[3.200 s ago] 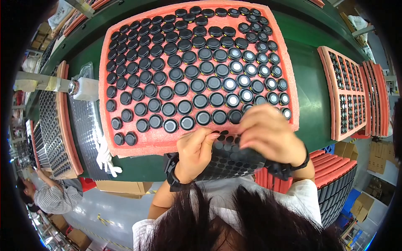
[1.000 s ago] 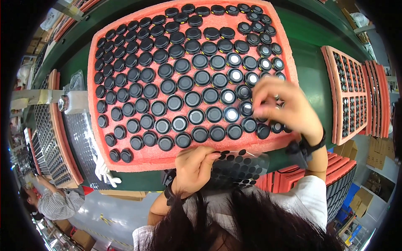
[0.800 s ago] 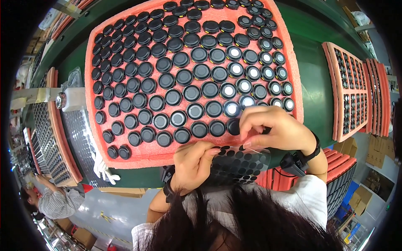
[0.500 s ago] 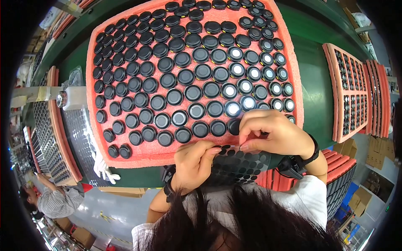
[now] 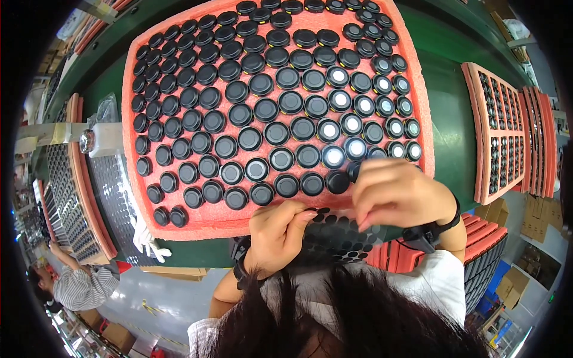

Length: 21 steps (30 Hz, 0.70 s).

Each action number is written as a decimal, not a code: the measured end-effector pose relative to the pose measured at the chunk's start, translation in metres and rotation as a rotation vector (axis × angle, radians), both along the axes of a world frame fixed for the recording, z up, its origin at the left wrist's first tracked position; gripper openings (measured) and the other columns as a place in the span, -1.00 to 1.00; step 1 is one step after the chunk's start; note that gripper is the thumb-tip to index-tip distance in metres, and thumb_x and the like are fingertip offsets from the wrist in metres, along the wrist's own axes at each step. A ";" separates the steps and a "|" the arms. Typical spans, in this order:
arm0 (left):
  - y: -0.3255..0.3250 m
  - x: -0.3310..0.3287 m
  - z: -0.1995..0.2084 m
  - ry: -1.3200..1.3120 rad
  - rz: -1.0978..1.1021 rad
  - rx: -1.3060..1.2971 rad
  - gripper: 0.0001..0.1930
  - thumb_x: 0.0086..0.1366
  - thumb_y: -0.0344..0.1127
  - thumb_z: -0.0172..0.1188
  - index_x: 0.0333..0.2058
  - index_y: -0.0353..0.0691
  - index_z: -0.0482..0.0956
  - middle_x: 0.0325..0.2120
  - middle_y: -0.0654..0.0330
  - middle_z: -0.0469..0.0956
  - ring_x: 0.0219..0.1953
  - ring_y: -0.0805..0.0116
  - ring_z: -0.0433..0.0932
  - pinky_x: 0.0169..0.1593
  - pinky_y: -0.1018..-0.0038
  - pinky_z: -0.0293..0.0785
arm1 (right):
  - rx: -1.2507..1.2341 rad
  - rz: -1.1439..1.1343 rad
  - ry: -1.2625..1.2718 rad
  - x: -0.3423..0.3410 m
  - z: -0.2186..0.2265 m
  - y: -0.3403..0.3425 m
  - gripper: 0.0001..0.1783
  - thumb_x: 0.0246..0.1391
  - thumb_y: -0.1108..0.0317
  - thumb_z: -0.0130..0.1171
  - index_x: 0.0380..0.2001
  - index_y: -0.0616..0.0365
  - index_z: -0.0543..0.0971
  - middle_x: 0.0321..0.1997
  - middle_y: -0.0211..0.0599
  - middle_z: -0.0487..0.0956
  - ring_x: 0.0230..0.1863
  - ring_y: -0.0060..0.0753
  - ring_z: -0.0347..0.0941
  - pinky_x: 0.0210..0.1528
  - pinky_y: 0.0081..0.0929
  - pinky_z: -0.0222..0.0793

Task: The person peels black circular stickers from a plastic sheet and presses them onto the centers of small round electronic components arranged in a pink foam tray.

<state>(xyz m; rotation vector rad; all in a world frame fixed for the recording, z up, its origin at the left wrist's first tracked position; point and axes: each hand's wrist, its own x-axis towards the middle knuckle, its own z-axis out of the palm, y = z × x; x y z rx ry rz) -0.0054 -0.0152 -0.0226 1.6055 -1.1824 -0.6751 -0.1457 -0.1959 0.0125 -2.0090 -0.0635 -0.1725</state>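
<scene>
My left hand (image 5: 276,234) pinches the upper left edge of a clear sheet of black round stickers (image 5: 335,234) between thumb and fingers. The sheet hangs at the near edge of a pink foam tray (image 5: 197,231). Just right of the sheet's top, my right hand (image 5: 401,194) is raised with fingers curled and thumb drawn in, slightly blurred; anything between its fingertips is too small to make out. Rows of black round caps (image 5: 312,183) stand in the tray. Several near the right have bright, shiny tops, and my right hand hides a few in the near right corner.
White gloves (image 5: 147,240) lie left of the tray's near corner, by a white bottle-like container (image 5: 107,139). Another pink tray (image 5: 492,134) of parts stands at the right, beside stacked trays (image 5: 540,140). A person in a striped top (image 5: 86,287) is at the far left.
My right hand has drawn away from the sheet's top edge, moving a little right. My left hand keeps its hold on the sheet. The tray looks almost unchanged.
</scene>
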 end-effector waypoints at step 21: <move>0.000 0.001 -0.002 -0.008 0.004 -0.019 -0.95 0.09 -0.52 0.11 -0.53 -0.34 0.48 -0.78 0.22 0.40 -0.76 0.49 0.36 -0.64 0.61 0.22 | -0.061 -0.548 0.157 0.003 -0.021 -0.014 -0.90 -0.25 0.54 0.23 -0.57 0.25 0.51 -0.38 -0.40 0.43 -0.30 -0.46 0.36 -0.21 -0.56 0.23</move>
